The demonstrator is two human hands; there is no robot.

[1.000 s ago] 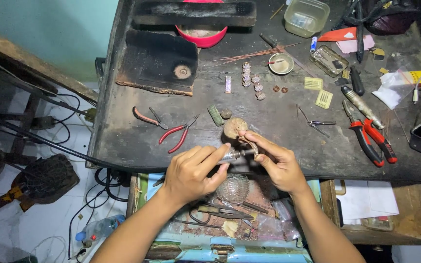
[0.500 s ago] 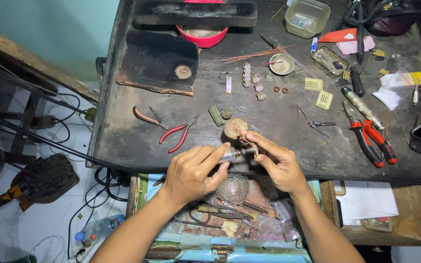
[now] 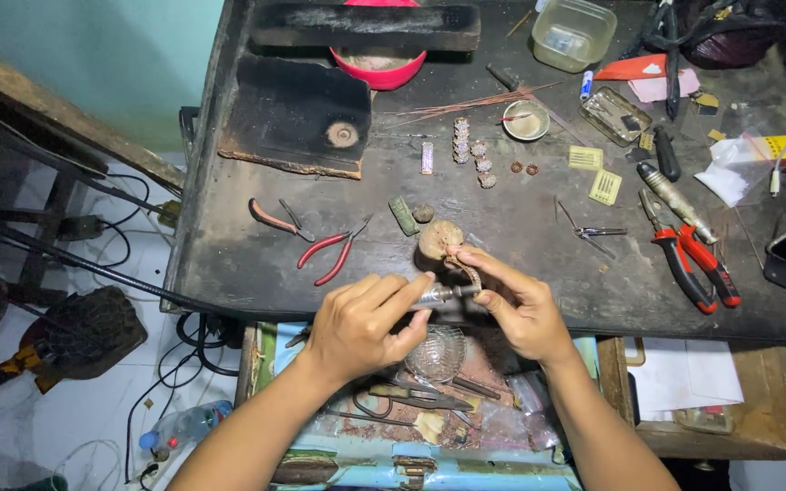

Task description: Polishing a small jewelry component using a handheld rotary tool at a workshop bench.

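At the front edge of a dark worn workbench (image 3: 229,255), my left hand (image 3: 361,323) grips a small metal hand tool (image 3: 438,294) with a slim tip that points right. My right hand (image 3: 520,305) pinches a thin curved metal piece (image 3: 466,269), like a ring or bangle part, against that tip. Both hands meet just below a small round wooden block (image 3: 438,238). The curved piece is partly hidden by my right fingers.
Red-handled pliers (image 3: 331,253) and another pair (image 3: 275,218) lie to the left, large red pliers (image 3: 698,264) and tweezers (image 3: 589,230) to the right. Small ornaments (image 3: 470,150), a little bowl (image 3: 527,120), a red bowl (image 3: 379,65) sit further back. An open drawer (image 3: 411,409) holds a glass dish.
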